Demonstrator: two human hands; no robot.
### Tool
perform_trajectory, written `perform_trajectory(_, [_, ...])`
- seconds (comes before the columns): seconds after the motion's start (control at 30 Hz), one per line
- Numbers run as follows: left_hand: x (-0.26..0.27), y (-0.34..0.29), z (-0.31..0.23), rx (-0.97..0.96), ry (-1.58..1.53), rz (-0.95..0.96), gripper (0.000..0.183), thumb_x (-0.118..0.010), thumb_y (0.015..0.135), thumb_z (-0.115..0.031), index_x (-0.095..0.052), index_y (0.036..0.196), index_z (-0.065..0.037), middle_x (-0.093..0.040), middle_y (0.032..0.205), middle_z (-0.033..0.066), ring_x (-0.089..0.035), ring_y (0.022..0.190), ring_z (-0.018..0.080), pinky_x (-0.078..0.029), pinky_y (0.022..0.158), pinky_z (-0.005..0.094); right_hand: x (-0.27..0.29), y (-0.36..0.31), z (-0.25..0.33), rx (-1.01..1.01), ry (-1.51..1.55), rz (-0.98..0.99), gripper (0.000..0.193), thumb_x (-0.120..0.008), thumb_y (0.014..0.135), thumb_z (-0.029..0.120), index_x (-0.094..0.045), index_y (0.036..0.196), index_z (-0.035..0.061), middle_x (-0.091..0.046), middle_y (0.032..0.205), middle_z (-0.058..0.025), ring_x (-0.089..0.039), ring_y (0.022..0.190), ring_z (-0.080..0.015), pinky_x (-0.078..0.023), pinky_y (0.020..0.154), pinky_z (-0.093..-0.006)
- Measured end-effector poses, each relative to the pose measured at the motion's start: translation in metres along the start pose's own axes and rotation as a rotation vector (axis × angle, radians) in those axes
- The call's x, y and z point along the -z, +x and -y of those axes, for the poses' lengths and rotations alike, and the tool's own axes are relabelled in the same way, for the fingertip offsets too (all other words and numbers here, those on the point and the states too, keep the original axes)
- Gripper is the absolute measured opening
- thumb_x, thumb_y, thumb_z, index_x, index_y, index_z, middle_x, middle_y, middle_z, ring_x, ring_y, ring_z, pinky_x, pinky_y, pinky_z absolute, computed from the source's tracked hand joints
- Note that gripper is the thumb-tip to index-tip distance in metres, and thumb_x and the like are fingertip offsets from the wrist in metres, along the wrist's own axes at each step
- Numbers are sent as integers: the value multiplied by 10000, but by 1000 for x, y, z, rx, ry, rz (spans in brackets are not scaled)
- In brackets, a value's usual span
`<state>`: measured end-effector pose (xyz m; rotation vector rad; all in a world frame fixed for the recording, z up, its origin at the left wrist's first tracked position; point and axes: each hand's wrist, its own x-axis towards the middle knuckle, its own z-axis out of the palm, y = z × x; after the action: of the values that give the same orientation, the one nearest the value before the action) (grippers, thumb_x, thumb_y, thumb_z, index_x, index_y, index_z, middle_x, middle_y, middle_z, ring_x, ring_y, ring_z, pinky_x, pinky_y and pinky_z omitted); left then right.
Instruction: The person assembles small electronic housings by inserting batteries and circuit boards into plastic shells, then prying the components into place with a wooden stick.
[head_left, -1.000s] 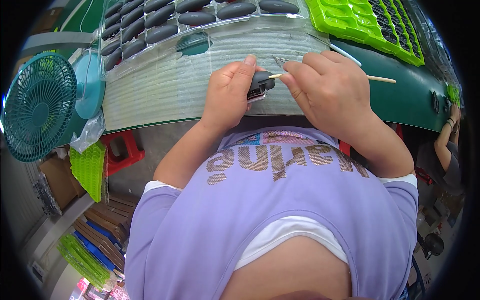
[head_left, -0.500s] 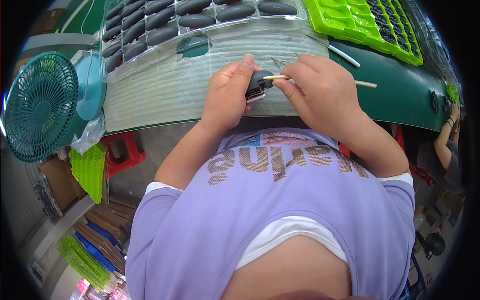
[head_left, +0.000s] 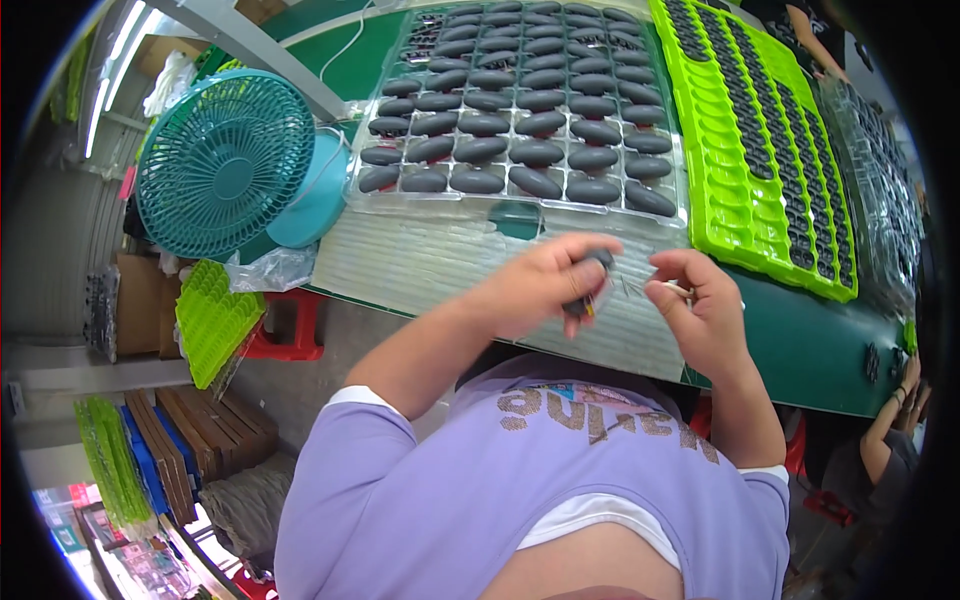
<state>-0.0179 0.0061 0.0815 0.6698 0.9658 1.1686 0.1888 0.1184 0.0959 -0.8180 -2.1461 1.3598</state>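
Note:
My left hand is closed around a small dark grey rounded plastic casing, held above the foam-covered part of the table; motion blurs it a little. A short way to the right, my right hand pinches a thin pale stick between thumb and fingers, its tip apart from the casing. Beyond both hands lies a clear plastic tray with rows of dark grey oval casings.
A bright green tray with black parts stands at the far right, beside stacked clear trays. The teal fan stands at the left. A red stool is below the table edge. Another person's arm shows at the right.
My view has shifted, showing more of the trays. The hands have moved apart, and the stick has come away from the casing, which my left hand has turned.

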Motion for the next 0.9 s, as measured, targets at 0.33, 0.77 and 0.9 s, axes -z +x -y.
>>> perform_trajectory(0.33, [150, 54, -124, -463, 201, -778, 201, -646, 925, -106, -591, 1099, -23, -680, 998, 96, -660, 841, 154, -564, 717, 272, 27, -2, -22, -51, -210, -149, 140, -708, 845, 101, -677, 948, 11, -652, 790, -78, -526, 595, -119, -437, 570, -252])
perform_trajectory(0.77, [-22, 61, 1, -190, -504, -76, 236, -648, 889, -21, -573, 1112, -15, -674, 1033, 94, -671, 900, 163, -579, 797, 309, 10, 35, 2, 180, -42, -155, 301, -733, 837, 149, -638, 1081, 3, -659, 960, -123, -644, 751, -215, -512, 636, -302])
perform_trajectory(0.9, [-12, 56, 7, -219, -52, -130, 252, -699, 875, -78, -621, 1098, 9, -676, 997, 67, -661, 867, 133, -554, 747, 273, 20, 29, -2, 167, -29, -28, 303, -721, 847, 86, -634, 1126, 8, -641, 952, -66, -594, 829, -141, -486, 715, -274])
